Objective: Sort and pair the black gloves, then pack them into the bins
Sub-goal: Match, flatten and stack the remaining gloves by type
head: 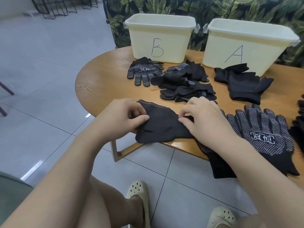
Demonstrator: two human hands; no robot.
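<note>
Head view: we pinch the glove (162, 124) with left hand (121, 117) and right hand (202, 119), fingers curled; its long axis runs nine-to-three between them.

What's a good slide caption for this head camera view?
Both hands pinch a black glove at the table edge, bins B and A behind.

Round wooden table (102, 83) with two lettered bins (160, 38), scattered black gloves (185, 83).

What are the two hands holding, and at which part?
Both pinch one black knit glove: left hand its left part, right hand its right part.
</note>
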